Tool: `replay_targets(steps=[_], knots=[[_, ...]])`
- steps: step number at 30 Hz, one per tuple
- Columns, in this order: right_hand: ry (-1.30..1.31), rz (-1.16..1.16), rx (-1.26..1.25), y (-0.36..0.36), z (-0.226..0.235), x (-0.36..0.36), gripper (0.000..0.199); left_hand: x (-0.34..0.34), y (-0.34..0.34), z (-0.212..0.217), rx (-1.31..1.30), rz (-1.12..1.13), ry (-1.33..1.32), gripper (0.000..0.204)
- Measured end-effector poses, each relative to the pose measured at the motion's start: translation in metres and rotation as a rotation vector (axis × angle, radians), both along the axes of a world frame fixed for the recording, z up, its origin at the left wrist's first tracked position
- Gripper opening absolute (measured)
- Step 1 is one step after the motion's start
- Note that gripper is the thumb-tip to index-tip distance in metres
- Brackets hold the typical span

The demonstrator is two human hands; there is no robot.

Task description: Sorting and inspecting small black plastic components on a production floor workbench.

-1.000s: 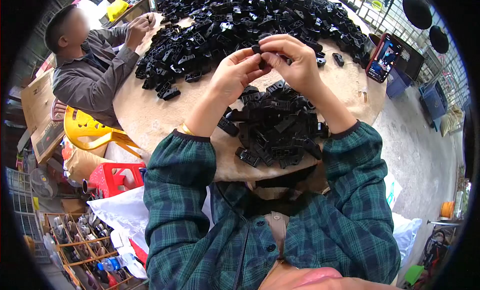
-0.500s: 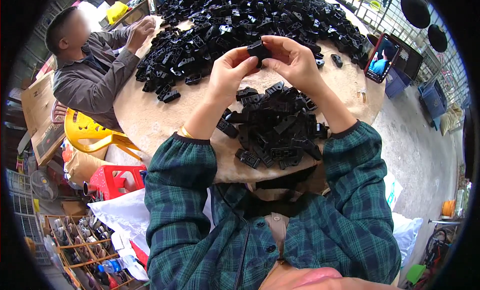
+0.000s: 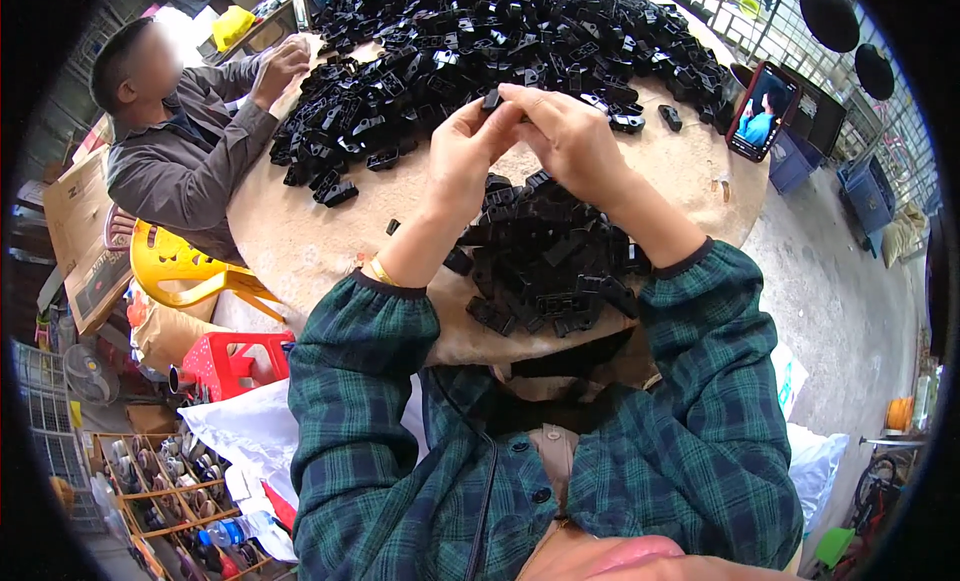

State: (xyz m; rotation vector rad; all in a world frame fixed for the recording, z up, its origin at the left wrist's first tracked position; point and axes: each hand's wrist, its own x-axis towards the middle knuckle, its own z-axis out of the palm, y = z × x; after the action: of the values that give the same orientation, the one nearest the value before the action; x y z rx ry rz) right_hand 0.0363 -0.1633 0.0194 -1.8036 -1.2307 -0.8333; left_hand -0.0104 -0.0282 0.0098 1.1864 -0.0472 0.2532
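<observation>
The person wears a dark green and navy plaid flannel shirt (image 3: 640, 481), its checks crossed by thin lighter lines. Each long sleeve ends in a narrow gathered cuff of plain dark cloth: the left cuff (image 3: 385, 286) at about nine o'clock from the picture's middle, the right cuff (image 3: 700, 259) at about three o'clock. A thin gold-coloured bangle (image 3: 378, 272) sits on the left wrist just above that cuff. The shirt hangs open down the front (small dark round buttons (image 3: 541, 495) run along one edge), and a beige collared garment (image 3: 552, 451) with a pale button shows beneath, toward six o'clock. The left hand (image 3: 465, 151) and right hand (image 3: 570, 136) are bare.
</observation>
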Motion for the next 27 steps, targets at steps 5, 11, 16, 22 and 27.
replay_targets(steps=[5,11,16,22,27], knots=[[-0.101,-0.051,0.007,0.007,0.006,-0.009,0.043,-0.004,0.004,0.004,0.032,0.065,-0.111,0.017],[0.390,0.159,0.196,-0.015,0.003,0.024,0.032,-0.014,0.047,0.041,0.594,0.220,-0.258,0.026],[0.739,0.142,-0.128,-0.040,-0.017,0.066,0.021,-0.016,0.107,0.033,0.876,0.294,0.142,0.029],[1.102,0.461,-0.323,-0.047,-0.018,0.068,0.027,-0.022,0.088,0.016,1.263,-0.021,0.135,0.024],[1.254,0.600,-0.407,-0.055,-0.020,0.067,0.042,-0.040,0.066,-0.006,1.121,-0.064,0.089,0.025]])
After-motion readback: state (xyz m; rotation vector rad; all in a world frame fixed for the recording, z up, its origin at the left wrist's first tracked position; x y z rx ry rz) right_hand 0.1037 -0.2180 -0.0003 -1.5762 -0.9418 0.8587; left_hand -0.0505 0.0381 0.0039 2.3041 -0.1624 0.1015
